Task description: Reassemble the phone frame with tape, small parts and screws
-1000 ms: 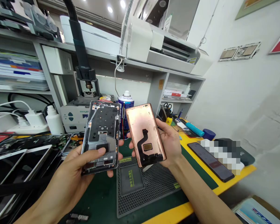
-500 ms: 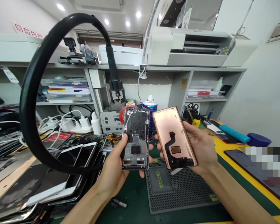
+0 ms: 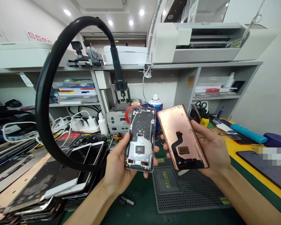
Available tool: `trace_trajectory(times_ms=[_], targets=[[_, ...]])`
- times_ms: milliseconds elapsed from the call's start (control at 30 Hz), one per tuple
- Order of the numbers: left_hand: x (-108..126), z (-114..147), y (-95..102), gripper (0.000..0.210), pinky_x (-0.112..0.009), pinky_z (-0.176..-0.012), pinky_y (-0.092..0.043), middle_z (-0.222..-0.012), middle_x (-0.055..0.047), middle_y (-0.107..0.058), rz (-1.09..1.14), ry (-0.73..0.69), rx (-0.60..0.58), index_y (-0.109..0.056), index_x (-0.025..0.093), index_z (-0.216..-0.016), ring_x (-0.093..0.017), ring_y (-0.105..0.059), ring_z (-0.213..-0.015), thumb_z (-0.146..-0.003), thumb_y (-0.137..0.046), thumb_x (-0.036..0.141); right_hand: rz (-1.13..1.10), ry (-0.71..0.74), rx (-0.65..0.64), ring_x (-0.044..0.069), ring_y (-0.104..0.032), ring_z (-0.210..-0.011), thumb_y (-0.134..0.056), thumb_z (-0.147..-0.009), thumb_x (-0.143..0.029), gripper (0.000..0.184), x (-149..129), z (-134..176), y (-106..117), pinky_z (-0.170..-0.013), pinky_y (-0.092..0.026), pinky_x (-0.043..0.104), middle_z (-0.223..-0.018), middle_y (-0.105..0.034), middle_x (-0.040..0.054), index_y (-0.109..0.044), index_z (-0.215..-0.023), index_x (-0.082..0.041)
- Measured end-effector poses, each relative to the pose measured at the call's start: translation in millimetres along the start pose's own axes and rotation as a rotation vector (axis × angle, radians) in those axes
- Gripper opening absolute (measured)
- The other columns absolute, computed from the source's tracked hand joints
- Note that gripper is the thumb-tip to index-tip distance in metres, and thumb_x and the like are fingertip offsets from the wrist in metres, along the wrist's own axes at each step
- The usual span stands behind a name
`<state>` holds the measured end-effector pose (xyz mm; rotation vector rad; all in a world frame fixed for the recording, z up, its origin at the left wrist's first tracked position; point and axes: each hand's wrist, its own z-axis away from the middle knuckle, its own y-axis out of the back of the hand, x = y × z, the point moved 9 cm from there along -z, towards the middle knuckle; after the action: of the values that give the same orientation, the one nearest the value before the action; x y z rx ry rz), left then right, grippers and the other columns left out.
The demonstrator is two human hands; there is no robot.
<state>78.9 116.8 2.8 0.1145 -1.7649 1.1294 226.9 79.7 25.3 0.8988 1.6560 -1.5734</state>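
My left hand [image 3: 119, 162] is closed around the edges of a phone frame [image 3: 142, 128], a dark and silver mid-frame with a small square cut-out in its lower half. In my right hand [image 3: 212, 148] is a phone screen [image 3: 175, 125], its copper-coloured back facing me, with a black flex cable and a small gold-brown square on it. The two parts are held upright side by side, tilted slightly and apart from each other. Below them lies a black perforated mat [image 3: 189, 193]. A small dark and silver piece [image 3: 126, 201] lies on the green bench surface.
Stacked phone screens and panels [image 3: 49, 175] cover the left of the bench. A thick black hose [image 3: 43, 93] arches over them. A spray can [image 3: 155, 103] and a white bottle [image 3: 103, 123] stand behind the hands. A dark flat panel [image 3: 262, 168] lies at the right.
The view has turned a little to the left, so everything sits further right. The phone frame has tilted and its lower half now looks brighter. Both hands keep their hold.
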Motion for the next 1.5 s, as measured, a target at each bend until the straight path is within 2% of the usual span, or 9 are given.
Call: trace_trajectory(times_ms=[133,300,600,767,967,1133,1267,1367,1500], targets=[[-0.8,0.3,1.0,0.056,-0.034,-0.046,-0.056,-0.096,-0.018,-0.075,0.007,0.009,-0.002,-0.063,0.011,-0.121,-0.031,-0.074,-0.073,-0.099,-0.032,0.052,0.006,0.011,0.013,0.030,-0.076,-0.076,-0.043,-0.095,-0.046,0.048,-0.5,0.9,1.7,-0.068,-0.062,0.045,-0.095,-0.078,0.0173,-0.075,-0.106,-0.012],[-0.5,1.0,-2.2,0.060,-0.029,-0.046,-0.052,-0.098,-0.020,-0.074,-0.023,0.009,-0.040,-0.065,0.010,-0.116,-0.031,-0.073,-0.075,-0.100,-0.026,0.053,-0.012,0.005,0.026,0.031,-0.076,-0.077,-0.045,-0.095,-0.044,0.046,0.2,1.3,2.2,-0.068,-0.063,0.046,-0.096,-0.078,0.0173,-0.075,-0.107,-0.012],[0.4,-1.0,-3.8,0.057,-0.030,-0.051,-0.050,-0.104,-0.019,-0.073,-0.017,-0.005,-0.066,-0.065,0.011,-0.119,-0.031,-0.072,-0.080,-0.101,-0.027,0.049,0.020,-0.037,0.052,0.032,-0.076,-0.080,-0.044,-0.092,-0.046,0.045,1.5,2.4,2.4,-0.071,-0.062,0.046,-0.098,-0.079,0.0160,-0.076,-0.106,-0.017],[-0.2,-0.9,-3.3,0.060,-0.030,-0.053,-0.049,-0.108,-0.020,-0.071,0.012,0.000,-0.082,-0.066,0.010,-0.118,-0.029,-0.070,-0.082,-0.101,-0.027,0.051,-0.022,-0.023,0.091,0.033,-0.075,-0.074,-0.048,-0.090,-0.047,0.048,1.4,2.9,4.9,-0.065,-0.063,0.045,-0.091,-0.078,0.0202,-0.078,-0.100,-0.011],[0.4,-1.5,-4.7,0.065,-0.030,-0.056,-0.048,-0.113,-0.023,-0.068,0.037,0.001,-0.104,-0.066,0.006,-0.114,-0.028,-0.068,-0.085,-0.100,-0.025,0.054,-0.056,-0.025,0.127,0.036,-0.075,-0.069,-0.056,-0.084,-0.048,0.042,3.8,1.6,9.9,-0.062,-0.062,0.049,-0.089,-0.079,0.0196,-0.081,-0.094,-0.015],[-1.5,-0.9,-4.7,0.067,-0.031,-0.059,-0.048,-0.116,-0.023,-0.067,0.054,0.007,-0.114,-0.065,0.005,-0.117,-0.028,-0.067,-0.087,-0.100,-0.026,0.056,-0.021,-0.035,0.163,0.039,-0.074,-0.071,-0.060,-0.080,-0.053,0.048,6.7,1.0,18.4,-0.057,-0.059,0.050,-0.088,-0.078,0.0221,-0.080,-0.101,-0.015],[-2.2,-2.1,-3.3,0.066,-0.031,-0.059,-0.049,-0.116,-0.023,-0.067,0.062,0.003,-0.121,-0.066,0.005,-0.116,-0.028,-0.066,-0.088,-0.100,-0.027,0.055,-0.004,-0.096,0.097,0.037,-0.073,-0.066,-0.055,-0.082,-0.057,0.056,11.9,0.8,15.0,-0.055,-0.057,0.048,-0.086,-0.076,0.0253,-0.079,-0.103,-0.011],[-2.0,-3.8,-1.2,0.066,-0.031,-0.059,-0.049,-0.116,-0.023,-0.066,0.063,-0.006,-0.125,-0.065,0.005,-0.118,-0.029,-0.066,-0.089,-0.099,-0.028,0.056,-0.002,-0.118,0.052,0.038,-0.074,-0.071,-0.053,-0.082,-0.061,0.060,13.4,0.5,14.5,-0.056,-0.059,0.047,-0.092,-0.076,0.0250,-0.078,-0.107,-0.012],[-0.7,-4.5,1.6,0.066,-0.032,-0.058,-0.049,-0.116,-0.022,-0.065,0.056,-0.021,-0.117,-0.065,0.005,-0.120,-0.028,-0.065,-0.087,-0.098,-0.031,0.057,-0.002,-0.109,0.076,0.041,-0.074,-0.082,-0.056,-0.080,-0.062,0.060,13.9,-0.6,19.3,-0.068,-0.062,0.050,-0.097,-0.077,0.0208,-0.077,-0.111,-0.015]])
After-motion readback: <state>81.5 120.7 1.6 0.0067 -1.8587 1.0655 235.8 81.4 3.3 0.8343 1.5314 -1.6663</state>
